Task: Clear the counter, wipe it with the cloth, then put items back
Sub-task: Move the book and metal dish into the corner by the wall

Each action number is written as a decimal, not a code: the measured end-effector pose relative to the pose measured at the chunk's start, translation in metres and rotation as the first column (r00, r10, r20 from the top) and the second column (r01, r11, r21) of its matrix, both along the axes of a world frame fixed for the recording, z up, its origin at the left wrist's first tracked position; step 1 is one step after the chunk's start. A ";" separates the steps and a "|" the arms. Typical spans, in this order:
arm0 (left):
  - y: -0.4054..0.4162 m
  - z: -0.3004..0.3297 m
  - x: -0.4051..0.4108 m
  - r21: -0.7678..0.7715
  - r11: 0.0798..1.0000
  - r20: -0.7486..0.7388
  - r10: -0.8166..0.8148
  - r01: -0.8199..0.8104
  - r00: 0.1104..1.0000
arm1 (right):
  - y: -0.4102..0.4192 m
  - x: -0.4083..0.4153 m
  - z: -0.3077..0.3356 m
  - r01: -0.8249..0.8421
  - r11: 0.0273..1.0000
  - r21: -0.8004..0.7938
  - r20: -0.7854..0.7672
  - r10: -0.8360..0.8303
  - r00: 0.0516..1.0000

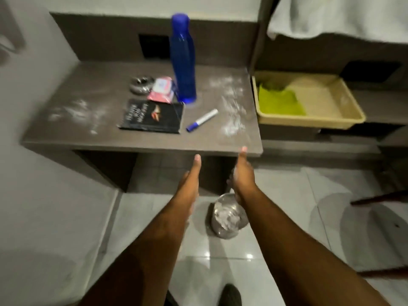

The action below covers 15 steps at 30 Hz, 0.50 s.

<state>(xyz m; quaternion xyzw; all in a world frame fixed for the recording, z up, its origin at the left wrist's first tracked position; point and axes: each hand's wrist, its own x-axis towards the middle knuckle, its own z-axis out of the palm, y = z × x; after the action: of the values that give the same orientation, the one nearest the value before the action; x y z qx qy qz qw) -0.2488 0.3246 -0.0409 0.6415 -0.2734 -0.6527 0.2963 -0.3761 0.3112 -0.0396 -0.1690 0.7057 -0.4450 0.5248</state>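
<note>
The grey counter (88,138) carries a tall blue bottle (183,62), a black book (152,117), a pink packet (161,90), a small metal dish (141,84) and a blue-capped marker (202,120). White powder is smeared on its left and right parts. A green cloth (279,101) lies in a beige tray (344,115) to the right. My left hand (191,180) and my right hand (242,173) are held out side by side in front of the counter's near edge, fingers straight, holding nothing. The right hand has white powder on it.
A metal bowl (227,217) with white powder stands on the tiled floor below my hands. A white towel (340,16) hangs at the top right. A dark shoe (229,294) shows at the bottom. A wall stands along the left.
</note>
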 end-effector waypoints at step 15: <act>-0.124 0.122 0.162 -0.257 0.914 -0.127 0.291 -0.315 0.948 | -0.117 0.131 0.140 -0.211 0.944 -0.252 -0.295 0.133 0.946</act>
<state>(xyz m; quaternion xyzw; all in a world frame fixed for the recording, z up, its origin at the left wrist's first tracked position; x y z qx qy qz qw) -0.0865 0.2001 0.0808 0.6001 -0.2453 -0.5817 0.4913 -0.2451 0.1944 0.1008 -0.3631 0.6837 -0.4648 0.4298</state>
